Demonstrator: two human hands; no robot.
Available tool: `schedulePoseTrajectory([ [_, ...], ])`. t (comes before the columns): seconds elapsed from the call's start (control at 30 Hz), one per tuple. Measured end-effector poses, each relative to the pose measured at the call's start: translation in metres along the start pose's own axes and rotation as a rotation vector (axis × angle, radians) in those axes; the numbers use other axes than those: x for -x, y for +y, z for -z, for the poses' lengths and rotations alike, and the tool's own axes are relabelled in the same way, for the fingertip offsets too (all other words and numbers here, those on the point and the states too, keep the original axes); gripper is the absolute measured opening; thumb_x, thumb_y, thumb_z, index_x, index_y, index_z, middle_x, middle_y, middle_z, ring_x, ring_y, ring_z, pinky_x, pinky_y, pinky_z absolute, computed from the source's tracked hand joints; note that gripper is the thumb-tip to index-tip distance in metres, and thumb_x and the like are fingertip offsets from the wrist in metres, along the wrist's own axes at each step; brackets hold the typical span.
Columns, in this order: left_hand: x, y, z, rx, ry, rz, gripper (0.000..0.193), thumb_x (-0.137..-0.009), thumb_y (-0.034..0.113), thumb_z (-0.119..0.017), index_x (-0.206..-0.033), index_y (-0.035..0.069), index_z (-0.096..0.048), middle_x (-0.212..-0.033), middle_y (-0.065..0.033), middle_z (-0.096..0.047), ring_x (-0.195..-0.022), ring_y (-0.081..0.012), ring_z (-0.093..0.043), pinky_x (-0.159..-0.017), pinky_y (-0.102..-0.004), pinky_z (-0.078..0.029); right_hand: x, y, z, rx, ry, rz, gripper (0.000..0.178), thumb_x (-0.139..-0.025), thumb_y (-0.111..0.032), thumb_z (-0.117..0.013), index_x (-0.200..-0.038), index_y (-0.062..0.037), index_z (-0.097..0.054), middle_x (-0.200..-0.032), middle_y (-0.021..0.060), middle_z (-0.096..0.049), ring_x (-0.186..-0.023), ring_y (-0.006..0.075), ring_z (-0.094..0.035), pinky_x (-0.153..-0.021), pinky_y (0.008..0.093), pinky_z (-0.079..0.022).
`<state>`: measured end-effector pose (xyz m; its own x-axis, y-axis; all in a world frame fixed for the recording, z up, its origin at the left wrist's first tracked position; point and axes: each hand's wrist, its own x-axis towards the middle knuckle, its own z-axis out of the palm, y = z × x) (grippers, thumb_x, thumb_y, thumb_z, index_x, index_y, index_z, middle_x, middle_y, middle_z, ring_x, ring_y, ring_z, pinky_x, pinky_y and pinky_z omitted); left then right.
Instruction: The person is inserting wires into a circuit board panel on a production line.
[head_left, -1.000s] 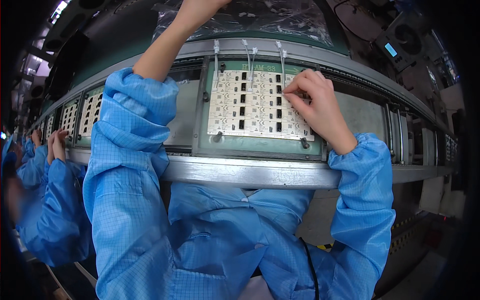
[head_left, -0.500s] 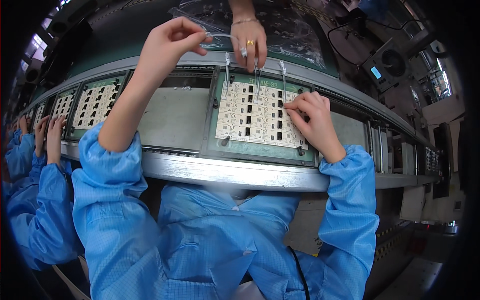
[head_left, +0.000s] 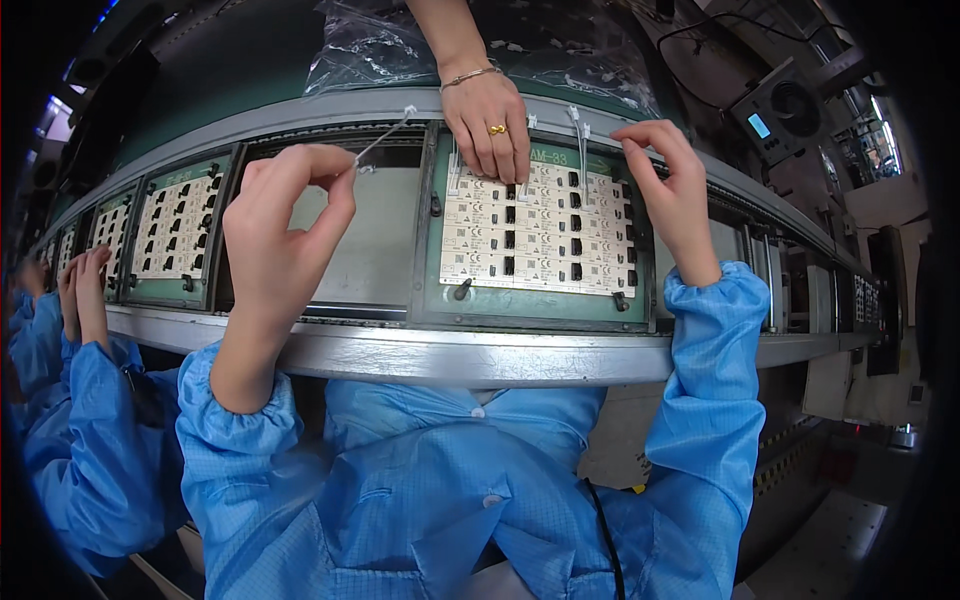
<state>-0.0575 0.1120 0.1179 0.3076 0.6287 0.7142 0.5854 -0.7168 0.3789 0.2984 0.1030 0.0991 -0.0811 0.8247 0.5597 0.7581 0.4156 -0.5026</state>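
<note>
Far to the left of the green plate (head_left: pixel 541 307), which lies in front of the person, I can see hands of other workers (head_left: pixel 87 290), and nearer to it a second green plate (head_left: pixel 160 290) with pale boards on it. Just beside the left edge of the green plate, the person's left hand (head_left: pixel 280 225) is lifted. Its thumb and forefinger close to a ring, and the tips pinch one end of a thin white cable (head_left: pixel 385 138); the other end, with a small white connector (head_left: pixel 409 111), points up and to the right.

Over the upper left part of the green plate, a co-worker's hand (head_left: pixel 486 115) comes from the opposite side, with its fingers close together and pointing down; what they touch I cannot tell. Below these fingers, on the green plate, lies the panel of white boards (head_left: pixel 543 245) with black parts in columns. Across its upper edge, right of the middle, two white cables (head_left: pixel 583 160) run side by side.

At the right edge of the green plate, the person's right hand (head_left: pixel 677 190) is raised. Its thumb and forefinger stand slightly apart, and I see nothing between them.
</note>
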Motion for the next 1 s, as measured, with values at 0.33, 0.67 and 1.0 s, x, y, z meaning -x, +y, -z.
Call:
schedulePoseTrajectory([
  [0.33, 0.005, -0.004, -0.014, 0.067, -0.064, -0.004, 0.013, -0.079, -0.004, -0.071, -0.090, 0.003, -0.068, -0.089, -0.0049, -0.072, -0.082, -0.0176, -0.064, -0.078, -0.0284, -0.045, 0.009, 0.010, 0.003, -0.029, -0.001, -0.079, 0.012, -0.092, -0.004, -0.060, -0.099, 0.0009, -0.069, -0.099, 0.0085, -0.065, -0.094, 0.0179, -0.061, -0.086, 0.0285, -0.047],
  [0.67, 0.005, -0.007, -0.015, 0.017, -0.080, 0.003, 0.010, -0.081, -0.002, -0.070, -0.089, 0.003, -0.067, -0.089, -0.0051, -0.072, -0.082, -0.0183, -0.065, -0.078, -0.0287, -0.044, 0.012, 0.005, 0.004, 0.006, -0.006, -0.033, 0.012, -0.093, -0.004, -0.060, -0.099, 0.0016, -0.068, -0.100, 0.0080, -0.065, -0.095, 0.0185, -0.062, -0.086, 0.0276, -0.047],
  [1.0, 0.004, -0.012, -0.017, 0.014, -0.068, -0.031, 0.009, -0.080, 0.002, -0.071, -0.089, 0.004, -0.068, -0.087, -0.0038, -0.071, -0.082, -0.0185, -0.065, -0.078, -0.0294, -0.046, 0.014, 0.003, 0.000, -0.027, -0.024, -0.047, 0.012, -0.094, -0.005, -0.061, -0.100, 0.0013, -0.068, -0.101, 0.0073, -0.065, -0.096, 0.0172, -0.060, -0.085, 0.0274, -0.045],
])
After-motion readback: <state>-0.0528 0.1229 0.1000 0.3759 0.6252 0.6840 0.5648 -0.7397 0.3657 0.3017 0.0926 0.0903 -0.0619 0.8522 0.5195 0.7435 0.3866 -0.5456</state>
